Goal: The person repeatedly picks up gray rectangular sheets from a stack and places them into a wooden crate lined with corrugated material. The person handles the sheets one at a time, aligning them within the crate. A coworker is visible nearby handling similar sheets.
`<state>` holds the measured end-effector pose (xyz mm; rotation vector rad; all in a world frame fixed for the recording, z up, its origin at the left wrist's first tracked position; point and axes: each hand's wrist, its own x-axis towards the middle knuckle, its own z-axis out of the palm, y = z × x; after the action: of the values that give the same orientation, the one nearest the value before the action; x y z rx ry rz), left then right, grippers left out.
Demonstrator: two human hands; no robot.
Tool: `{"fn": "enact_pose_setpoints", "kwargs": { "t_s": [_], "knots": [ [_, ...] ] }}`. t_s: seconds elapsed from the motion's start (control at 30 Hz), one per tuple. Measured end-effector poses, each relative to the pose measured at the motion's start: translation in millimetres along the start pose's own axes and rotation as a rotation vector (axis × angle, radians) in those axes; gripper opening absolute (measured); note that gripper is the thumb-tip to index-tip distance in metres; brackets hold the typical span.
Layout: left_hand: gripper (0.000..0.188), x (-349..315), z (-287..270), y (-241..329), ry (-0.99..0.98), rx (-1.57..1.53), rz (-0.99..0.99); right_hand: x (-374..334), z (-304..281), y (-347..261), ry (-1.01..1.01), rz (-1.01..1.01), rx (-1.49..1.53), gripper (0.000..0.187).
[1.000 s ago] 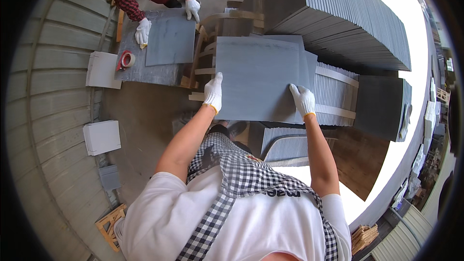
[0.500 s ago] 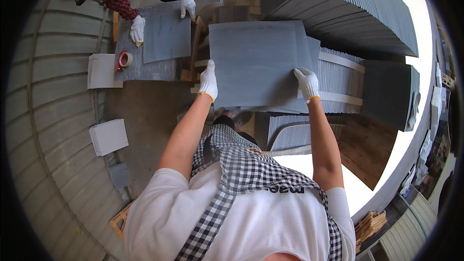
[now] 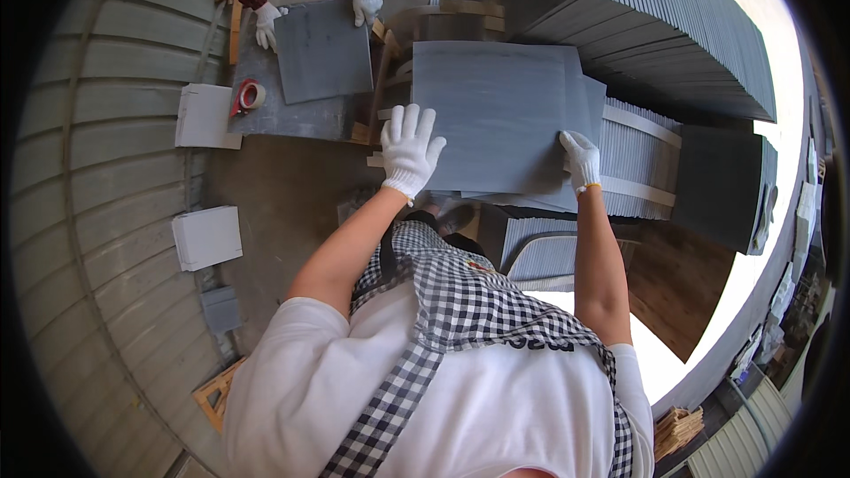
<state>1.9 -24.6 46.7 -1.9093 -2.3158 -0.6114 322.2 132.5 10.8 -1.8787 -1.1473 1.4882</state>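
Observation:
In front of me lies a large rectangular grey stone tile (image 3: 491, 111), with the edges of other tiles (image 3: 591, 102) poking out beneath it on the right and near side. My left hand (image 3: 410, 152), in a white knitted glove, is open at the tile's near left corner, its fingers spread flat. It seems to lie over the left edge; whether it presses down I cannot tell. My right hand (image 3: 581, 159), gloved the same way, is closed on the tile's right edge, its thumb side against the top face.
Far left, a co-worker's gloved hands (image 3: 367, 4) hold another grey tile (image 3: 325, 51) on a table (image 3: 266, 119) bearing a tape roll (image 3: 252, 95). Upright tiles (image 3: 642, 155) stand in rows to the right, with a taller stack (image 3: 673, 18) behind. White boxes (image 3: 208, 237) stand left.
My left hand has gone from gripping the tile's left edge to lying open with spread fingers. My right hand keeps its hold. The co-worker's tile has turned slightly, and the whole view has shifted.

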Motion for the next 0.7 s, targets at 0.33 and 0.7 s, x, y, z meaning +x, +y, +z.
{"fn": "enact_pose_setpoints", "kwargs": {
  "t_s": [0.33, 0.7],
  "knots": [
    [0.038, 12, 1, 34, -0.194, -0.059, 0.010, -4, 6, -2, 0.024, -0.107, -0.072, 0.040],
    [0.049, 27, 46, -210, -0.257, -0.207, -0.931, -10, 10, -1, 0.142, -0.263, -0.351, 0.039]
  ]
}}
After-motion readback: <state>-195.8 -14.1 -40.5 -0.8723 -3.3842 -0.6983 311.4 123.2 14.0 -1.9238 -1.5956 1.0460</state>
